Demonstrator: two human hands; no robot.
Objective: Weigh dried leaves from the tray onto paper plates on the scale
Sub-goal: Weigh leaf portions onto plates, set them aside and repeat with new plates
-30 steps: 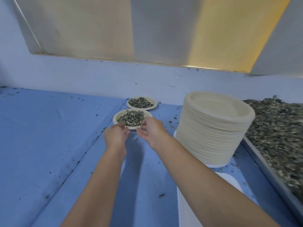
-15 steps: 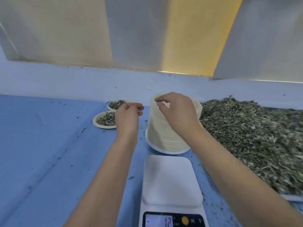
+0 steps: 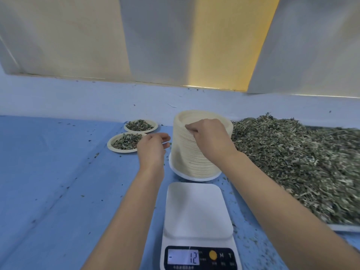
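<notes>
Blue tabletop (image 3: 48, 172), 2 plates (image 3: 122, 152) of leaves (image 3: 127, 141), leaf-piled tray (image 3: 342, 228).

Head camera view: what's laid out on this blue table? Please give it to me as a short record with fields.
Scale: platform bare, display reads -12
Plate stack: behind the scale
Right hand: fingers pinch the stack's top edge
Left hand: loosely open beside the stack, holding nothing
Filled plates: two, left of the stack
Tray: right side, heaped with dried leaves
</notes>
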